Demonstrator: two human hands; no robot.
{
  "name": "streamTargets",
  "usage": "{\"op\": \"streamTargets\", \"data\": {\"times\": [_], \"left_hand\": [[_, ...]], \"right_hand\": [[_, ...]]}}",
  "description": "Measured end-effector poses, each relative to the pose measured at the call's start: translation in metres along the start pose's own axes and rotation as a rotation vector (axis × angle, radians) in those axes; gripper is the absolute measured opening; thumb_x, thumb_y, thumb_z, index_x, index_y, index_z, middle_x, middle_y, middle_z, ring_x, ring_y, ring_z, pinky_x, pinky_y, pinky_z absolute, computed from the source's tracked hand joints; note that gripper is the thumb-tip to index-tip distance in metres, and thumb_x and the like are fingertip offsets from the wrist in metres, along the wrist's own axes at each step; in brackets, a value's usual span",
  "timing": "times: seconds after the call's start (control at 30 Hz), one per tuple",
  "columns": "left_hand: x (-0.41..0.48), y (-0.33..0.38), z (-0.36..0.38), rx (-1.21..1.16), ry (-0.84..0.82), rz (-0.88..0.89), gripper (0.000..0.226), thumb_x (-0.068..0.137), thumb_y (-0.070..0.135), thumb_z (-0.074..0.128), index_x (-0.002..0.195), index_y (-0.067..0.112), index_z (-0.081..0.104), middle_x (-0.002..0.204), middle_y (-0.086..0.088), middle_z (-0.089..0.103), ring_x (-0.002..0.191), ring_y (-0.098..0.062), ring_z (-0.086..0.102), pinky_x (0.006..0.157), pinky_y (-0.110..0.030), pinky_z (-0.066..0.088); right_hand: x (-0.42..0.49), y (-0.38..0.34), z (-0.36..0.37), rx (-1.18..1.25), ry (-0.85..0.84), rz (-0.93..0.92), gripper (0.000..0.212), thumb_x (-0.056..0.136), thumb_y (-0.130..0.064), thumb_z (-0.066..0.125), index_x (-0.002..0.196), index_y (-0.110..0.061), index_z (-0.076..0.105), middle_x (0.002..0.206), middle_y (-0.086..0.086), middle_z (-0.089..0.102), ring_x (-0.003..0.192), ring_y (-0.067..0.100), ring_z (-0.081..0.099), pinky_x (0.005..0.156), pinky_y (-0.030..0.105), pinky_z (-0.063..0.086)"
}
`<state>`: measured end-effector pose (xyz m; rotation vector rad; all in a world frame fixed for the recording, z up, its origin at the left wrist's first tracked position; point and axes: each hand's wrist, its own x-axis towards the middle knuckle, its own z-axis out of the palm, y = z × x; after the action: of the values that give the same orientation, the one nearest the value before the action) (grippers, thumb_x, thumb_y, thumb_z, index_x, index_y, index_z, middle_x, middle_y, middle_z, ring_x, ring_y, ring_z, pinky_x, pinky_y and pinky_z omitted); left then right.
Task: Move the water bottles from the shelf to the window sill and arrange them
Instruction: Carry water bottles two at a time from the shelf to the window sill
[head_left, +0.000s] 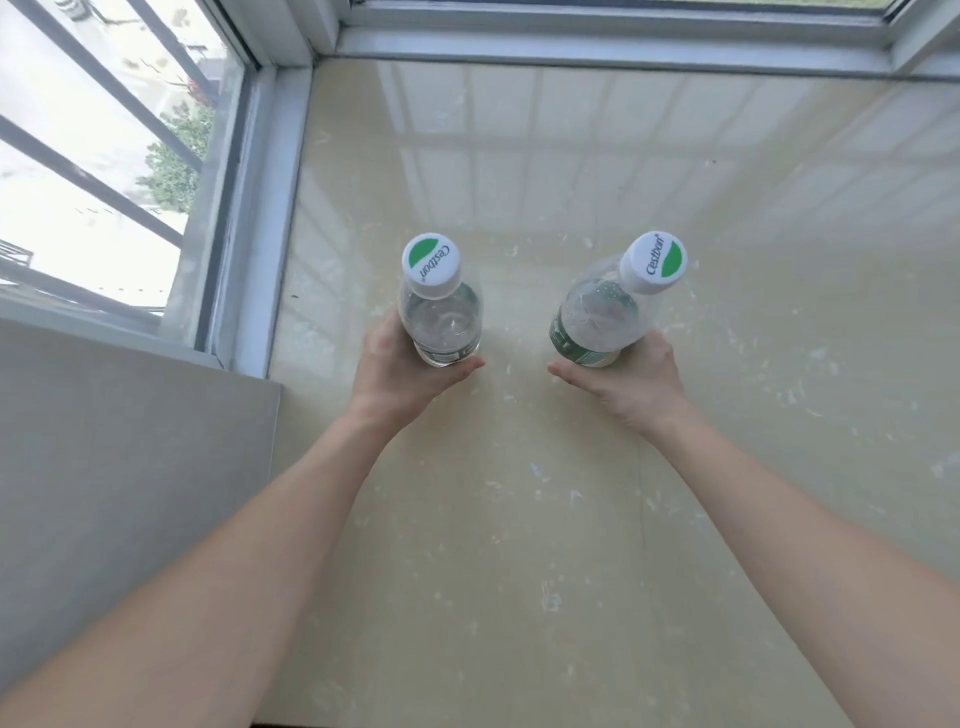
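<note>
1. Window sill (519, 519): cream, glossy slab with pale flecks; open surface lies beyond both grips, between them, and broadly outboard of the right hand (636, 387)
2. Window frame (272, 208): white; side rail runs close outboard of the left hand (400, 376); far rail well beyond both grips
3. Wall (130, 467): grey face outboard of the left forearm
4. Left bottle (441, 317): clear plastic, water inside, white cap with green patch and "Cestbon" lettering; left hand wraps its lower body
5. Right bottle (597, 319): same make, green label visible; right hand grips it low, cap leaning outboard
6. Bottles apart; base contact with sill cannot be told
</note>
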<state>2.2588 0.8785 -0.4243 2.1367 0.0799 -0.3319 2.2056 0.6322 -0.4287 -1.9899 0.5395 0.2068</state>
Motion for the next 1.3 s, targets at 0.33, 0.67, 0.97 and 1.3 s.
{"op": "streamTargets", "data": {"times": [0.33,0.67,0.97,1.3], "left_hand": [[-0.005,0.004,-0.013,0.137,-0.046,0.012,0.085,0.056,0.037,0.093,0.129,0.027,0.05,0.117,0.014,0.061,0.107,-0.007,0.057,0.089,-0.025,0.046],[-0.051,0.062,-0.089,0.854,-0.044,0.118,0.097,0.078,0.047,0.073,0.154,0.024,0.018,0.149,0.0,0.04,0.137,-0.024,0.038,0.112,-0.04,0.032],[-0.113,0.217,-0.143,0.817,0.259,0.364,0.074,0.078,0.05,0.07,0.141,0.019,0.045,0.132,0.0,0.058,0.12,-0.027,0.054,0.101,-0.042,0.04],[-0.184,0.354,-0.167,0.817,0.426,0.548,0.066,0.081,0.059,0.046,0.134,0.021,0.053,0.129,0.0,0.061,0.118,-0.025,0.056,0.104,-0.045,0.042]], "right_hand": [[-0.012,-0.01,-0.01,-0.067,-0.036,-0.014,0.068,0.064,-0.02,0.093,0.118,-0.028,0.052,0.117,-0.009,0.057,0.109,0.009,0.052,0.08,0.005,0.039],[-0.057,-0.061,-0.098,-0.797,-0.077,-0.133,0.076,0.08,-0.04,0.074,0.147,-0.021,0.041,0.138,0.004,0.05,0.127,0.027,0.047,0.1,0.038,0.042],[-0.127,-0.174,-0.177,-0.925,0.177,-0.45,0.05,0.08,-0.042,0.069,0.124,-0.02,0.062,0.115,0.003,0.065,0.103,0.029,0.06,0.088,0.04,0.049],[-0.197,-0.296,-0.247,-0.88,0.41,-0.722,0.051,0.078,-0.039,0.074,0.123,-0.017,0.064,0.118,0.007,0.065,0.109,0.031,0.061,0.09,0.044,0.054]]}}
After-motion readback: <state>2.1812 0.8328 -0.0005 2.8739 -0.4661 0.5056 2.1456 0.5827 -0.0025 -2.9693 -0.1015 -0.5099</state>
